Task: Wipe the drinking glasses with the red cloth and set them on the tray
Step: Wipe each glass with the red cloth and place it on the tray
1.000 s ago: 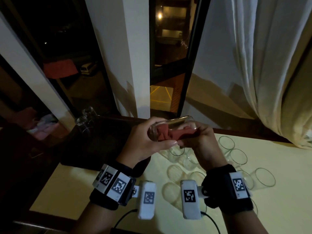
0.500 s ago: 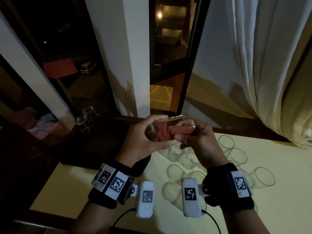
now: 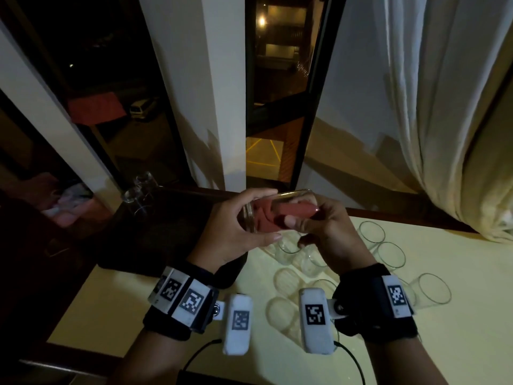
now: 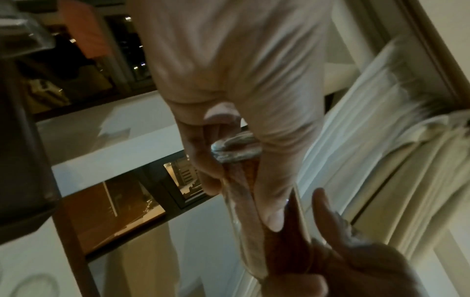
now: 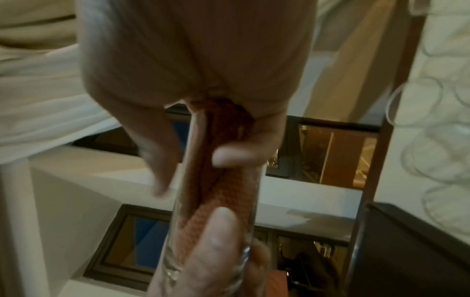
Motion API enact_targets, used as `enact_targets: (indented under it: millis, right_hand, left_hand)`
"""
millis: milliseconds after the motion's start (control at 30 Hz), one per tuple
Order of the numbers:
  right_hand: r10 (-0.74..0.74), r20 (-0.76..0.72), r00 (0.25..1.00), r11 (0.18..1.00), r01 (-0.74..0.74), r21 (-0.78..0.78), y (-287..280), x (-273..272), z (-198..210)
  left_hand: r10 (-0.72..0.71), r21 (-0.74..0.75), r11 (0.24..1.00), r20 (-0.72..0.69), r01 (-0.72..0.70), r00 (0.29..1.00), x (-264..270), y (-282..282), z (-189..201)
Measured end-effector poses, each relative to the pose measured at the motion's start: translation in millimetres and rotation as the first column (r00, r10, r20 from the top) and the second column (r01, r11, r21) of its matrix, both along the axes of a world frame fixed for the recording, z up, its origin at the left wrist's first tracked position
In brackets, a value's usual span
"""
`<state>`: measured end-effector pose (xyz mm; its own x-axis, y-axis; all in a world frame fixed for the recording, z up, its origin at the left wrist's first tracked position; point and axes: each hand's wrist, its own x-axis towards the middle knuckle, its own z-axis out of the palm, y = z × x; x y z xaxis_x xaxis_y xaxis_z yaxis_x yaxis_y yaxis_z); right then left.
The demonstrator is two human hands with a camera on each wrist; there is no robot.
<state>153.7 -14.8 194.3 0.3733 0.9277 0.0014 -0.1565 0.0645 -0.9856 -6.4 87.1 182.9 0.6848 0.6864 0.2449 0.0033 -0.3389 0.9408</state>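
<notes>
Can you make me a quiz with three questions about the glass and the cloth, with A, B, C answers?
1. Where is the red cloth?
A. Inside the held glass
B. Flat on the table
C. Hanging on the curtain

2. What colour is the table top?
A. Blue
B. Pale yellow
C. Green

3. How is the held glass lying?
A. Upright on the tray
B. Upside down on the table
C. On its side in the air

Answers:
1 A: red shows through the glass wall.
2 B: the bare top looks pale yellow.
3 C: the left hand and right hand hold it sideways above the table.
</notes>
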Motion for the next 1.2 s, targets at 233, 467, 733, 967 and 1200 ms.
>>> enact_targets:
  millis: [233, 467, 733, 967, 1200]
  right_hand:
    - [-0.052, -0.041, 0.998, 0.980, 0.059, 0.189, 7, 1, -4]
    - [0.010, -0.037, 0.999, 1.000, -0.009, 0.026, 12, -3, -5]
    - [-0.044, -0.003, 0.999, 0.988, 0.044, 0.150, 24, -16, -8]
    - [0.023, -0.050, 0.998, 1.000, -0.024, -0.018, 30, -22, -13]
    - [-0.017, 0.026, 1.000, 0.990, 0.013, 0.141, 40, -37, -16]
  left_hand:
    - [-0.045, -0.387, 0.921, 0.025, 0.051, 0.999, 4, -2, 2]
    - [0.008, -0.155, 0.988, 0.013, -0.006, 1.000, -10, 10, 6]
    - [-0.038, -0.400, 0.916, -0.002, 0.033, 0.999, -16, 11, 0]
    - [0.084, 0.077, 0.994, -0.047, -0.080, 0.995, -34, 19, -4]
    - [0.021, -0.512, 0.859, 0.051, 0.008, 0.998, -41, 20, -6]
